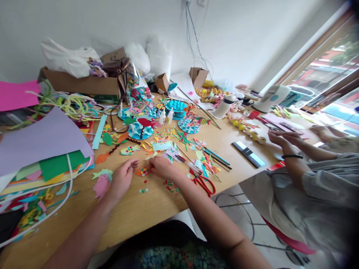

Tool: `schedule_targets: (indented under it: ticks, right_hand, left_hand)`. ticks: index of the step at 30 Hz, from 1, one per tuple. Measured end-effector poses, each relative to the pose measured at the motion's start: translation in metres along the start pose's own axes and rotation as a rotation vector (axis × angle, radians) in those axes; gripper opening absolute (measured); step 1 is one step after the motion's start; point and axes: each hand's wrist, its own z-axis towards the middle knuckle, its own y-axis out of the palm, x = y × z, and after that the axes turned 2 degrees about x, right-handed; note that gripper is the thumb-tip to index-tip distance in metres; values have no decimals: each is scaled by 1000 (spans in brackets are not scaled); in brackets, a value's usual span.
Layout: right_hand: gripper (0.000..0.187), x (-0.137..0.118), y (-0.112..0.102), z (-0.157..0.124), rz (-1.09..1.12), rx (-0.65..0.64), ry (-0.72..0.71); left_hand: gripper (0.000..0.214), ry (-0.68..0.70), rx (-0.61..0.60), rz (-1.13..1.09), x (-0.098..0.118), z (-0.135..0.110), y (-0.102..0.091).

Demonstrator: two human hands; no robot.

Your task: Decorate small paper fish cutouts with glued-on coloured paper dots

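The small orange paper fish with multicoloured round dots (143, 171) lies flat on the light wooden table (159, 209), between the two hands. Its right end is at the fingertips of the right hand (162, 167); whether they pinch it cannot be told. The left hand (125, 176) is just beyond its other end, fingers curled, their closure on anything unclear. Below the fish lie a red paper dot (145, 181) and pale green-blue paper dots (143, 191). Farther out are a pink paper fish (102, 185), left, and red-handled scissors (206, 185), right.
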Motion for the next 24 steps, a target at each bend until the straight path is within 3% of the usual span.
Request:
schedule_targets:
  ticks: [12, 19, 24]
  right_hand:
    - [17, 1, 19, 9, 223, 83, 115]
    - [22, -6, 22, 11, 293, 135, 196]
    - [23, -8, 22, 11, 320, 142, 170]
  left_hand:
    - [28, -53, 34, -124, 8, -3, -5]
    - [30, -50, 37, -82, 7, -1, -6]
    - [31, -49, 32, -85, 6, -1, -7]
